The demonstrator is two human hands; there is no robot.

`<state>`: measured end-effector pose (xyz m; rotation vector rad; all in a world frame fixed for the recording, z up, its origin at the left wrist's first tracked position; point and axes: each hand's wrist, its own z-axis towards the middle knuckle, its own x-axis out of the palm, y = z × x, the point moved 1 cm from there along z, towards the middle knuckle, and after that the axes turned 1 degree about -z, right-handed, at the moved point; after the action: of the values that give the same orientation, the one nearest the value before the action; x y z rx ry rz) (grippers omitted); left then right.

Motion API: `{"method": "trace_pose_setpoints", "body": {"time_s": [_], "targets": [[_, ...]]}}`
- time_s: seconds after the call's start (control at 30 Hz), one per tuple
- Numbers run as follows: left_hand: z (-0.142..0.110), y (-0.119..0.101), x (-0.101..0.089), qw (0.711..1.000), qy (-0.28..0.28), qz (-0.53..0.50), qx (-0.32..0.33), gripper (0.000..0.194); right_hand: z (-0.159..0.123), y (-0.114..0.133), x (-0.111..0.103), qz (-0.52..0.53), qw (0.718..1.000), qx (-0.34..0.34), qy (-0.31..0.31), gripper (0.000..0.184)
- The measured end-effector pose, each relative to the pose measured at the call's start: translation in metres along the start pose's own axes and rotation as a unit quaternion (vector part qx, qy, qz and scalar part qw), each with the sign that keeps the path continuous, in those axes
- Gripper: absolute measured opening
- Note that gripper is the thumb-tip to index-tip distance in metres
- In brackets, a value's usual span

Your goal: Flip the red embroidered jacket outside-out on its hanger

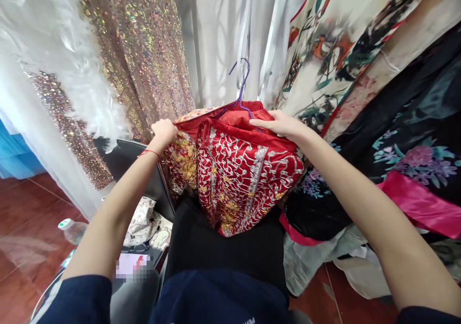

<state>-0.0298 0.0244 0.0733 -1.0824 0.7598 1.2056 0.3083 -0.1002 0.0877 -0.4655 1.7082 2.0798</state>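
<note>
A red embroidered skirt (234, 180) with silver and gold patterns hangs in front of me above my lap, its red waistband and lining showing at the top. A purple wire hanger (242, 86) rises from inside the waist, hook upward. My left hand (164, 133), a red string round its wrist, is closed on the left end of the waistband. On the right, my right hand (279, 124) grips the waistband's edge, fingers over the opening beside the hanger wire. Its thumb and part of the fingers are hidden.
Sequined gold cloth (144, 50) and white feathery fabric (68, 50) hang at left. A black floral garment (396, 137) with pink trim hangs at right. A plastic bottle (74, 231) and a patterned white pouch (142, 221) are at lower left.
</note>
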Motion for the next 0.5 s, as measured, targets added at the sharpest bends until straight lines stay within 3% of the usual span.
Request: {"method": "trace_pose_setpoints", "body": {"time_s": [0.1,0.2,0.33,0.43,0.5], "targets": [[0.017,0.014,-0.013,0.990,-0.091,-0.092,-0.052,0.049,0.001,-0.003,-0.002,0.046,0.999,0.008,0.001,0.040],[0.017,0.010,0.007,0.973,-0.102,-0.192,-0.070,0.049,0.002,-0.015,-0.004,0.108,0.994,0.021,0.016,0.037],[-0.003,0.004,0.042,0.968,-0.118,-0.216,0.038,0.049,-0.003,-0.029,-0.010,0.122,0.991,0.060,-0.015,0.031],[-0.014,0.012,0.047,0.975,-0.104,-0.153,0.121,0.053,-0.007,-0.029,-0.019,0.150,0.984,0.080,-0.052,0.021],[-0.012,0.017,0.043,0.984,-0.071,-0.082,0.140,0.068,-0.006,-0.027,-0.023,0.165,0.981,0.088,-0.056,0.013]]}}
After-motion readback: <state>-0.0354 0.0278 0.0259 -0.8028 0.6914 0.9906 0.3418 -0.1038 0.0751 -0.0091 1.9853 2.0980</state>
